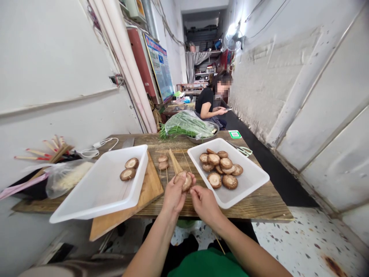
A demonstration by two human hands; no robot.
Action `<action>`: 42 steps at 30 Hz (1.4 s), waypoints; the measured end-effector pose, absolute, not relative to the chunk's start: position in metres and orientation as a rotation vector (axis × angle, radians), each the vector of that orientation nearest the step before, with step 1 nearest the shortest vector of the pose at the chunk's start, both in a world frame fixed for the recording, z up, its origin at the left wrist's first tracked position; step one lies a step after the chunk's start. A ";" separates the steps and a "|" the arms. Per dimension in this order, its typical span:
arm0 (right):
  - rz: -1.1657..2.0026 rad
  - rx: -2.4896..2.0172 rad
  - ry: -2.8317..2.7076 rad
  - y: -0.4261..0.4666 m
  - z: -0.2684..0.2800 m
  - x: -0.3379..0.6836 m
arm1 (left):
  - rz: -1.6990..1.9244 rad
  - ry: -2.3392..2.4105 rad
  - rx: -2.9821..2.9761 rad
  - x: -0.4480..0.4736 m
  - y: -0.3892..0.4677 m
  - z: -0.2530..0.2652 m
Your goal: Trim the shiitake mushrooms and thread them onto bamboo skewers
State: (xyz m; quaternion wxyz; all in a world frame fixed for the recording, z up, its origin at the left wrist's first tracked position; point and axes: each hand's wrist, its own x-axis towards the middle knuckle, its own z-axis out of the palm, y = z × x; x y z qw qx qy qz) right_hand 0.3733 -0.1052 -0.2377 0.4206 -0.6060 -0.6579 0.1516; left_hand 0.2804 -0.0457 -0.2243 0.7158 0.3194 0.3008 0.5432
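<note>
My left hand (175, 194) is closed around a brown shiitake mushroom (186, 181), its cap facing up. Close beside it, my right hand (205, 202) pinches a thin bamboo skewer (219, 243) whose long end sticks out below the wrist. Whether its tip is inside the mushroom is hidden by my fingers. Just beyond lies a bundle of bamboo skewers (174, 161). To its left, two mushrooms (163, 165) sit on a skewer on the table. The right white tray (253, 180) holds several loose shiitake; two mushrooms (129, 169) rest in the left white tray (95, 192).
The left tray stands partly on a wooden board (115, 222). A bagged bunch of green vegetables (187, 125) lies over a metal bowl (203, 139) at the back. Scissors (244, 151) lie behind the right tray. A seated person (206, 104) holds a phone beyond the table (271, 204).
</note>
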 end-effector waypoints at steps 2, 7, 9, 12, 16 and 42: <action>0.412 -1.484 -1.659 -0.113 -0.241 0.375 | 1.244 0.652 0.715 0.277 -0.043 -0.222; 0.412 -1.413 -1.665 -0.131 -0.249 0.376 | 1.288 0.630 0.749 0.273 -0.039 -0.216; 0.417 -1.402 -1.639 -0.133 -0.249 0.375 | 1.297 0.637 0.762 0.274 -0.040 -0.215; 0.432 -1.399 -1.608 -0.131 -0.248 0.374 | 1.303 0.642 0.791 0.277 -0.041 -0.214; 0.369 -1.437 -1.605 -0.123 -0.247 0.372 | 1.249 0.668 0.793 0.281 -0.048 -0.216; 0.384 -1.461 -1.650 -0.111 -0.239 0.383 | 1.129 0.605 0.696 0.284 -0.046 -0.217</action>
